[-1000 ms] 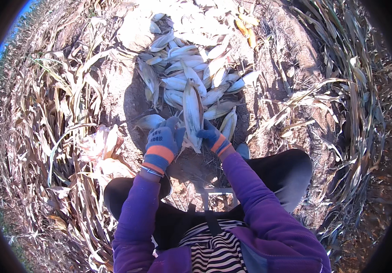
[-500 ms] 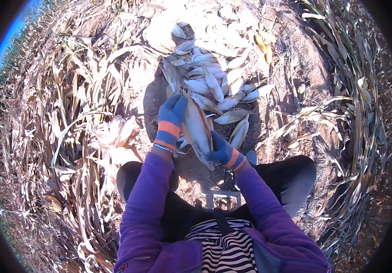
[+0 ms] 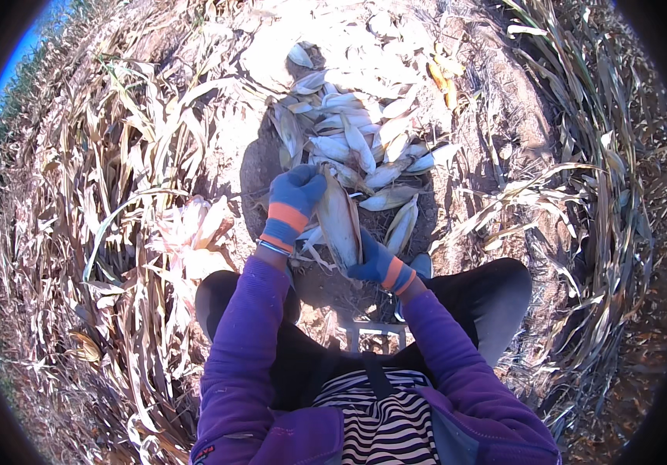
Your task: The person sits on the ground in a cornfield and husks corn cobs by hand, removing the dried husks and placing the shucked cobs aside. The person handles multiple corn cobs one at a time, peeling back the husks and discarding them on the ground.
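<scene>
Corn ear [image 3: 341, 225] slants from left hand [image 3: 299, 188], pinching its upper end, to right hand [image 3: 378, 260], gripping its lower one; from afar I judge this step as peeling; the next pull calls for a steady lower grip.

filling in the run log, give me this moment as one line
held: corn ear in husk; left hand: upper end; right hand: lower end; beyond: pile of ears
</scene>
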`<control>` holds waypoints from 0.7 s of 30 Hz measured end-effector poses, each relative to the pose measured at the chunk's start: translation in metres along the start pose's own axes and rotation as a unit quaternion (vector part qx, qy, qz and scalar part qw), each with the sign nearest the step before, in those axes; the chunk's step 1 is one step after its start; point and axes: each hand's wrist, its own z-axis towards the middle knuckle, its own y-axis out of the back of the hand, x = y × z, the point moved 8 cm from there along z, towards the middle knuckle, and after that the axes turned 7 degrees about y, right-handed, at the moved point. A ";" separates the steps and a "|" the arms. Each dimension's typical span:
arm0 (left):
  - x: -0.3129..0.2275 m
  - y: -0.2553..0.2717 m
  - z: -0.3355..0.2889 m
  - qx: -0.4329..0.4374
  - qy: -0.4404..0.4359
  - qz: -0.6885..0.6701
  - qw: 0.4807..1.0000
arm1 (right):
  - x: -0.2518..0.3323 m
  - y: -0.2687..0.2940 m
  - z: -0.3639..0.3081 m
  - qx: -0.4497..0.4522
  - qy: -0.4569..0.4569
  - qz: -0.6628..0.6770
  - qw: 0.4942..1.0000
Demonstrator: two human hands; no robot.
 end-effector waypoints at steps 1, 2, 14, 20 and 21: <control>0.002 0.000 0.001 -0.003 0.000 -0.010 1.000 | -0.001 0.001 0.000 -0.005 0.009 -0.011 1.000; 0.005 0.000 0.002 -0.006 0.001 -0.021 1.000 | -0.005 0.001 0.000 -0.006 0.003 -0.011 1.000; 0.019 -0.006 0.005 0.002 0.038 -0.124 0.992 | -0.004 0.006 -0.002 -0.023 0.008 -0.035 0.999; 0.025 -0.004 0.006 0.003 0.063 -0.158 0.985 | -0.011 0.006 -0.004 -0.027 0.001 -0.025 0.999; 0.026 -0.005 0.006 0.004 0.071 -0.169 0.983 | -0.012 0.007 -0.005 -0.028 0.000 -0.018 0.999</control>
